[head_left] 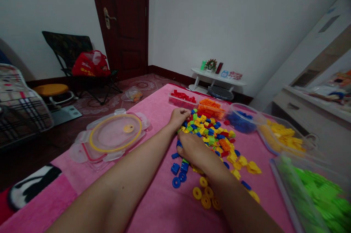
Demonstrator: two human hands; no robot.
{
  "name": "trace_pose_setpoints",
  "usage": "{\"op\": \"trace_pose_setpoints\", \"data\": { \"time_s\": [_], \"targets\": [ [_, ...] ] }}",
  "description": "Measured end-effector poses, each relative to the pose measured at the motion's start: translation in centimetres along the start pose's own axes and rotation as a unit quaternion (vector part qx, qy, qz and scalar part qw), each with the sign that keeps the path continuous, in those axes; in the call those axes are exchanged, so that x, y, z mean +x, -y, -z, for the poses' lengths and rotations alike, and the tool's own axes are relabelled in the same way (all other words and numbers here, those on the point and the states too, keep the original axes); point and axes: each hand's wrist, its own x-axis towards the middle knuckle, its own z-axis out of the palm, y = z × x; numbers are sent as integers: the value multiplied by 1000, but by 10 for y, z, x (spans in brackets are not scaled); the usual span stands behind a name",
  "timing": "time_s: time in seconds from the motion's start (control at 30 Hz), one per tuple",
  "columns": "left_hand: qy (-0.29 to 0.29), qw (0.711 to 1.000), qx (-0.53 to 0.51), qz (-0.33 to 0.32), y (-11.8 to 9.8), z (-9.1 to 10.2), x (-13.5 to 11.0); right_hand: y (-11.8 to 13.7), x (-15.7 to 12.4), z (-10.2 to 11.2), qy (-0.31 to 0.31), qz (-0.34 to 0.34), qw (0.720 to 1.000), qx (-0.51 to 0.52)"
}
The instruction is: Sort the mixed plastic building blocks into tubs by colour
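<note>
A loose pile of toy building bricks [211,130] in yellow, blue, green, orange and red lies on a pink cloth. At its far left edge is my left hand [179,117], fingers closed beside some green and blue bricks; what they hold, if anything, is hidden. Nearer to me, my right hand [193,150] curls at the pile's left side, a blue brick [179,143] showing between thumb and fingers. Below it lie blue bricks [175,168], blue wheels [176,182] and several yellow wheels [205,201].
Behind the pile stand containers of red bricks [183,96], orange bricks [210,104] and blue bricks [242,117]. Tubs of yellow bricks [285,136] and green bricks [320,189] are at right. Clear lids [115,133] lie left on the pink cloth [153,203].
</note>
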Motion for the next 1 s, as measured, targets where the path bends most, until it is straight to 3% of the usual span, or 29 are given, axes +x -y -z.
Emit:
{"op": "trace_pose_setpoints", "data": {
  "time_s": [0.2, 0.37, 0.53, 0.67, 0.77, 0.87, 0.93, 1.0],
  "targets": [
    [3, 1000, -1, -3, 0, -1, 0, -16, 4, -12, -62, 0, 994, 94],
    [9, 1000, 1, -8, 6, 1, 3, -30, 4, -16, -60, 59, 984, 156],
    [9, 1000, 10, -15, 8, 2, 4, -23, 2, -17, -67, 38, 984, 159],
    [6, 1000, 13, -16, 5, 3, 2, -31, 1, -8, -77, 53, 957, 275],
    [10, 1000, 12, -17, 4, 2, 0, -58, -1, 17, -141, 17, 920, 364],
    [9, 1000, 10, -17, 5, 2, 0, -103, 0, 54, -254, -85, 858, 438],
    [5, 1000, 10, -17, 7, 2, 1, -142, 6, 77, -350, -162, 816, 431],
    [3, 1000, 8, -17, 10, 2, 3, -186, 13, 95, -401, -232, 806, 369]
  ]
}}
